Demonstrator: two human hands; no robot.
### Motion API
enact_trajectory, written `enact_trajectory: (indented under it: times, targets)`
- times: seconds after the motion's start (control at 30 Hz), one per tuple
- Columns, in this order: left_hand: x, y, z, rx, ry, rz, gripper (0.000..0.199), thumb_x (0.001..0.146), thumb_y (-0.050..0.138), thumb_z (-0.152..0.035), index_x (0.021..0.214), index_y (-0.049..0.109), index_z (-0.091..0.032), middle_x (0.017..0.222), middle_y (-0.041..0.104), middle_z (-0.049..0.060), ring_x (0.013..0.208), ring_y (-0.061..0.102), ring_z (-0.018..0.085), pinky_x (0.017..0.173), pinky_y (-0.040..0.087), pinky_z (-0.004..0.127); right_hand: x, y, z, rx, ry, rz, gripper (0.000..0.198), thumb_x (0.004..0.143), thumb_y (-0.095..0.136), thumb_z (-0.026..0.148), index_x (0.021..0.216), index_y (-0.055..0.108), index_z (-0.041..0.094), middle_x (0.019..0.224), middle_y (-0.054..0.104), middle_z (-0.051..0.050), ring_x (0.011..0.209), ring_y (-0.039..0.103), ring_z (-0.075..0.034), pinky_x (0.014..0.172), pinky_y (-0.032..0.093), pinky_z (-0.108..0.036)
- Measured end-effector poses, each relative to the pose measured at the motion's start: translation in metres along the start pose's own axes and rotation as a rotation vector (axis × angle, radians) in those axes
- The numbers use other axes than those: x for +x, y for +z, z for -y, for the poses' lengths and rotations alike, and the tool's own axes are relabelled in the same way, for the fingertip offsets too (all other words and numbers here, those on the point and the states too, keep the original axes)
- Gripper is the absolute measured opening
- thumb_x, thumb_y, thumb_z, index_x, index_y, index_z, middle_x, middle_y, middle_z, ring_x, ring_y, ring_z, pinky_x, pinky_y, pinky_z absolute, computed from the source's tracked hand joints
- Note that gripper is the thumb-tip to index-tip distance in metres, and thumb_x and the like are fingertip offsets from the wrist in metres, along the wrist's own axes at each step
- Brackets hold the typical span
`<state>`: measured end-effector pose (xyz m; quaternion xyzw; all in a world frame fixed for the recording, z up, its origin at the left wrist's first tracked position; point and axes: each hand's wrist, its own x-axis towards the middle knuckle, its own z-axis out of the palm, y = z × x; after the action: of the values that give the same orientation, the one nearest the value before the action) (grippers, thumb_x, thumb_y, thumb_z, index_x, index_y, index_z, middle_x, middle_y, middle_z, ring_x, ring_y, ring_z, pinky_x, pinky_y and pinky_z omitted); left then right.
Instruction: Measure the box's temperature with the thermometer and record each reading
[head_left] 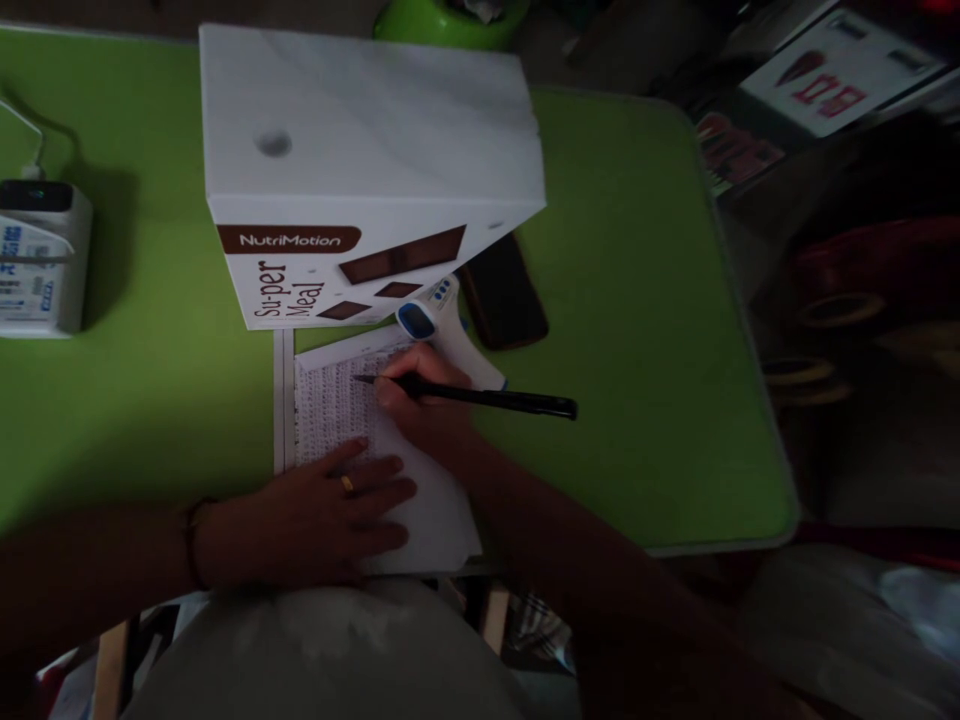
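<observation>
My right hand [427,395] pinches a black pen [510,399], its tip at the handwritten lines on a sheet of paper [427,490]. Dense rows of writing fill the upper left of the sheet, while its lower right looks blank. My left hand [322,520] lies flat on the paper's lower left with the fingers spread; a ring and a dark bracelet show on it. Just beyond my right hand, a white infrared thermometer [456,335] with a blue-framed display rests partly over the paper's top edge.
A large white NutriMotion box [375,130] stands behind the paper on the green table [637,300]. Right of the thermometer lies a dark phone [506,295]. At the far left is a white block-shaped device [49,260] with a cable. Beyond the table's right edge sits a printed box [832,85].
</observation>
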<state>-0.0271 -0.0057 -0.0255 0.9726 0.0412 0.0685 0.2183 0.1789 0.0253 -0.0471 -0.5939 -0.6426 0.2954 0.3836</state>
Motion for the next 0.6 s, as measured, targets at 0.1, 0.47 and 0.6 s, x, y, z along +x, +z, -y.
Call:
enact_trajectory:
  times: [0.1, 0.47, 0.6]
  targets:
    - [0.0002, 0.0016, -0.0001, -0.001, 0.006, -0.009, 0.045, 0.093, 0.060, -0.046, 0.130, 0.057, -0.020, 0.151, 0.042, 0.013, 0.143, 0.033, 0.032, 0.119, 0.019, 0.052, 0.0005, -0.0004, 0.0027, 0.001, -0.024, 0.005, 0.010, 0.081, 0.056, 0.025, 0.072, 0.051, 0.026, 0.061, 0.054, 0.003, 0.054, 0.050, -0.015, 0.048, 0.040, -0.029]
    - [0.0001, -0.0009, -0.0007, 0.006, 0.003, -0.003, 0.044, 0.093, 0.059, -0.047, 0.129, 0.058, -0.021, 0.151, 0.042, 0.012, 0.144, 0.032, 0.031, 0.119, 0.020, 0.052, -0.0001, 0.0000, 0.0051, -0.022, -0.068, 0.035, 0.011, 0.081, 0.059, 0.024, 0.072, 0.053, 0.024, 0.065, 0.055, 0.002, 0.059, 0.051, -0.013, 0.051, 0.040, -0.027]
    - [0.0004, 0.0008, -0.0007, 0.013, 0.003, -0.011, 0.043, 0.093, 0.058, -0.046, 0.128, 0.059, -0.021, 0.150, 0.043, 0.012, 0.143, 0.034, 0.031, 0.118, 0.022, 0.051, 0.0004, 0.0002, 0.0041, -0.014, -0.056, 0.036, 0.011, 0.080, 0.057, 0.023, 0.071, 0.051, 0.024, 0.061, 0.053, 0.003, 0.056, 0.049, -0.012, 0.049, 0.039, -0.026]
